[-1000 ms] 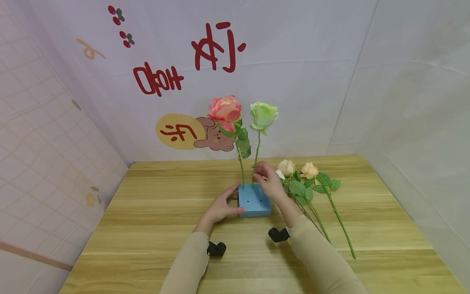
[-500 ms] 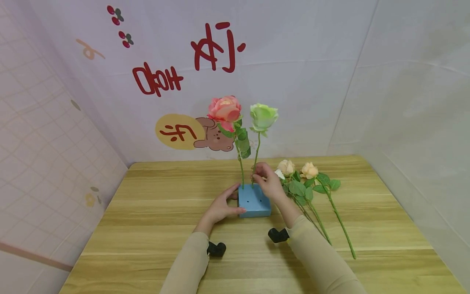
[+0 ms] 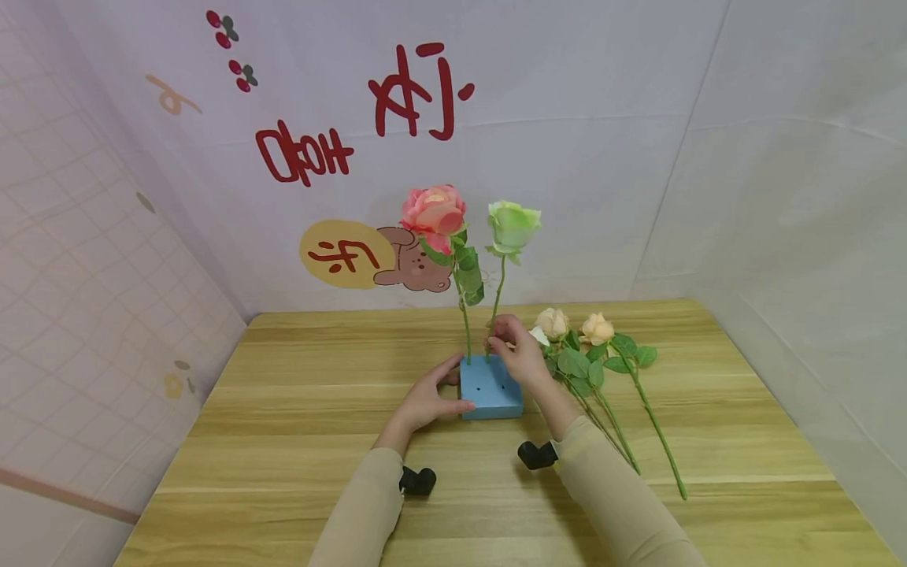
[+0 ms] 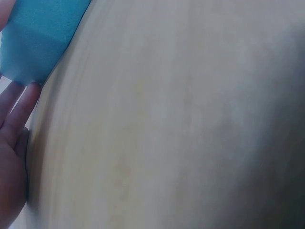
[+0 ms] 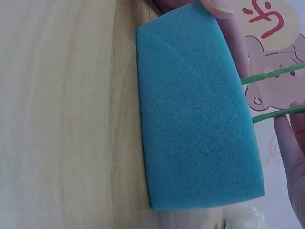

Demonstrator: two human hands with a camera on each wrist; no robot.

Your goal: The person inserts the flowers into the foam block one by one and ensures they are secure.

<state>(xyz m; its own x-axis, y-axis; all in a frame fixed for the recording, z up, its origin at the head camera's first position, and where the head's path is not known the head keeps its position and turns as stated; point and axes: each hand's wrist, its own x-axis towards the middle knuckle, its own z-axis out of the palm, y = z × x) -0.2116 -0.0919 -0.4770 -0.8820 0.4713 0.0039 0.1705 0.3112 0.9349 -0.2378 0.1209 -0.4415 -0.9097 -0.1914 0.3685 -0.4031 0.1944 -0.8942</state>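
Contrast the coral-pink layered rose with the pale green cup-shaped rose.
The coral-pink rose has leaves along its stem; the pale green rose shows a bare stem above the right hand. The pink bloom looks wider than the green. The right hand pinches the green rose's stem, not the pink's. Both stand in the blue foam block.

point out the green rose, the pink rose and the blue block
green rose [image 3: 513, 227], head view, on its bloom
pink rose [image 3: 435, 211], head view, on its bloom
blue block [image 5: 198, 112], right wrist view, on its side face
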